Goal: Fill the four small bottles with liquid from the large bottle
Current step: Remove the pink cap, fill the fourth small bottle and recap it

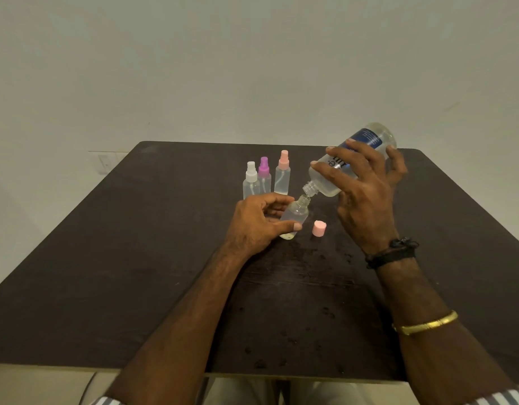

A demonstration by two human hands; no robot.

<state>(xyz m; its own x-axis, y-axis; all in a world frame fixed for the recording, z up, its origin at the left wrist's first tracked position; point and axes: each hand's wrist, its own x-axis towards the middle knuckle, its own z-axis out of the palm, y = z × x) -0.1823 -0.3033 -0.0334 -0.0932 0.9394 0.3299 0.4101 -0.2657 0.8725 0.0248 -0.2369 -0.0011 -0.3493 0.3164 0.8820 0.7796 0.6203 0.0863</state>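
Note:
My right hand grips the large clear bottle with a blue label, tilted mouth-down to the left. Its open neck sits just above the mouth of a small uncapped bottle, which my left hand holds tilted on the table between thumb and fingers. Three small spray bottles stand upright behind: one with a white cap, one with a purple cap, one with a peach-pink cap. A loose pink cap lies on the table right of the small bottle.
The dark brown table carries scattered wet drops in front of the bottles and toward the near edge. A pale wall stands behind the far edge. My right wrist wears a black band and a gold bangle.

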